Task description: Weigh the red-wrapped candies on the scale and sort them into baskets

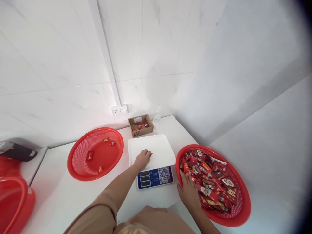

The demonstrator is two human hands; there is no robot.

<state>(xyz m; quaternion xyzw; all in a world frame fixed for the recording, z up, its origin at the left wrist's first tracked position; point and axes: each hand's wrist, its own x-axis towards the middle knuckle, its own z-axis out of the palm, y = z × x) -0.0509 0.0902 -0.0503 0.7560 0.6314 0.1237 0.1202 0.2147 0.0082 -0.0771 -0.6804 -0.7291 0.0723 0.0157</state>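
My left hand (142,160) is above the white weighing pan (156,146) of a digital scale, fingers closed on a small red-wrapped candy (151,155) that mostly hides behind the fingertips. The scale's blue keypad panel (155,177) faces me. On the right, my right hand (189,194) grips the near left rim of a red plastic basket (240,222), its thumb outside and its fingers over the inner side. Many red-wrapped candies and snack packets (209,182) fill that basket.
Left of the scale, a red mesh basket (73,162) holds several wrapped candies. Behind the scale are a small cardboard box (143,130) with red packets and a clear bottle (157,113). Another red basket (26,198) and a black cylindrical object (18,151) lie far left. White walls border the table.
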